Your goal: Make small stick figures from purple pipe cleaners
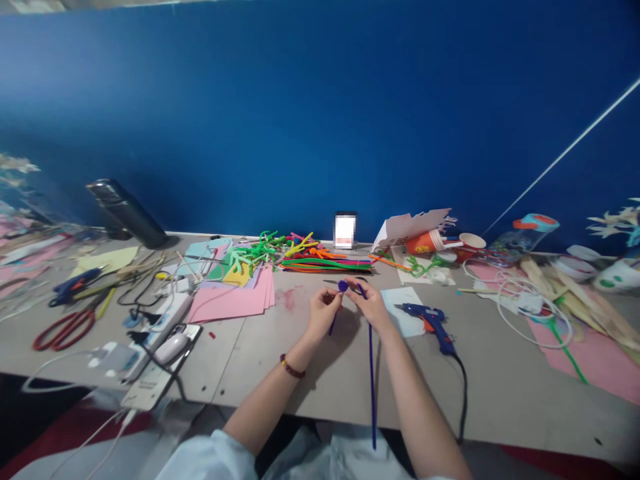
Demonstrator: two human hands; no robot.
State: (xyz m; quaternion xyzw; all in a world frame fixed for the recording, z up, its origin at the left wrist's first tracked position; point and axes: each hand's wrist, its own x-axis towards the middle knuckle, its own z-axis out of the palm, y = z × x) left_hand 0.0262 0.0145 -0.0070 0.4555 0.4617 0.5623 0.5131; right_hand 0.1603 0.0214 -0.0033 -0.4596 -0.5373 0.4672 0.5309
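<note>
Both my hands are raised over the middle of the table, close together around a purple pipe cleaner (371,380). Its near end is coiled into a small tight knob (343,285) between my fingertips. My left hand (324,310), with a beaded bracelet on the wrist, pinches it under the coil, and a short purple end (333,325) pokes out below. My right hand (369,303) has its fingers closed on the same pipe cleaner beside the coil. From there the long tail hangs down past the table's front edge.
Bundled coloured pipe cleaners (327,265) lie behind my hands, with a phone (345,231) propped at the wall. A blue glue gun (435,323) rests at right. Left are pink paper sheets (230,303), a power strip (160,327), red-handled scissors (65,330) and a dark flask (127,213).
</note>
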